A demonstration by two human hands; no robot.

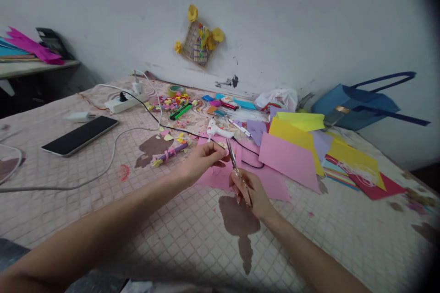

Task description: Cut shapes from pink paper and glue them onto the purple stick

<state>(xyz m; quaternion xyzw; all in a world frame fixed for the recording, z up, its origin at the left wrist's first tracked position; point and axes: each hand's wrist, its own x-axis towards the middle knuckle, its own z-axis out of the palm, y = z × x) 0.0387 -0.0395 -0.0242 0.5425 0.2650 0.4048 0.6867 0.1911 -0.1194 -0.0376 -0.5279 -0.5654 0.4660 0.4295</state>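
Observation:
My right hand (249,192) is closed around the handles of a pair of scissors (233,158), whose blades point up and away from me. Just left of the blades, my left hand (206,159) pinches what looks like a small piece of pink paper at its fingertips; most of it is hidden. Both hands hover over pink paper sheets (275,185) on the table. Beyond them lies a white glue gun (219,130) with a black cord. A purple stick (175,152) wrapped with pink strips and tipped in yellow rests left of my left hand.
A tablet (82,135), a white cable and a power strip (125,103) occupy the left. Small paper cutouts (168,103), a green cutter (180,111) and a tape roll (176,90) lie farther back. Coloured sheets (295,137) and a blue bag (355,105) stand right.

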